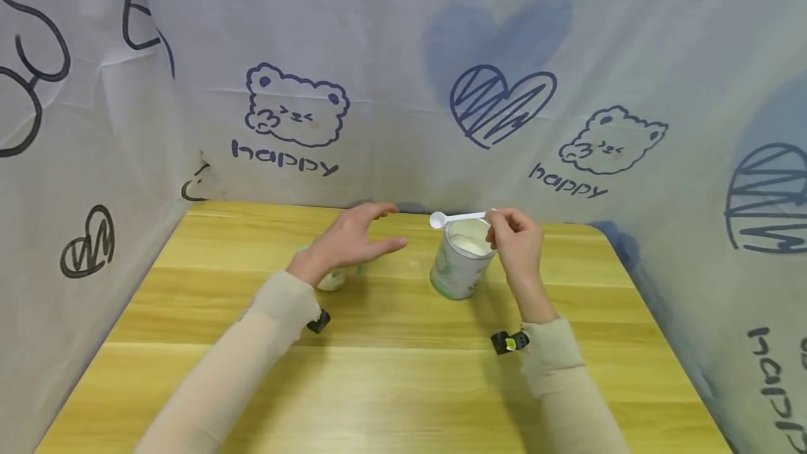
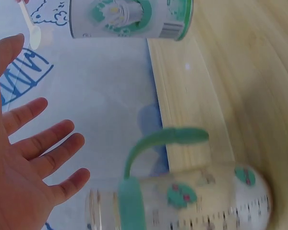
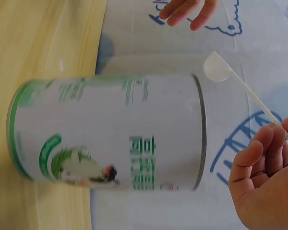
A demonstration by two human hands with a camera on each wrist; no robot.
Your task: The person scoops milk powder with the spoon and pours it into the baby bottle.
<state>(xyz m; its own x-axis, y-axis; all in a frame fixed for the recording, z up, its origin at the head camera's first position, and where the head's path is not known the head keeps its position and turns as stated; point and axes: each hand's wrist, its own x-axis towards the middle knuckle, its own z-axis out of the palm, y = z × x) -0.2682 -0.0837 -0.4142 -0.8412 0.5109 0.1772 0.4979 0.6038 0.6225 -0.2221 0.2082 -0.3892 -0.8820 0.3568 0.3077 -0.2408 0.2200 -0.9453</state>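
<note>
My right hand pinches the end of a long-handled white measuring scoop between thumb and fingers. The scoop's bowl points left, just above the rim of an open tin of pale powder. Green pictures and lettering cover the tin's white side in the right wrist view. My left hand holds nothing, its fingers spread and thumb apart. Beside it stands a clear baby bottle with measuring marks and a green collar and strap. From the head, that hand hides most of the bottle.
Both things stand on a wooden table, towards its far side. A white cloth printed with hearts and bears hangs behind the table and along the sides. Each wrist wears a black strap camera, such as the right one.
</note>
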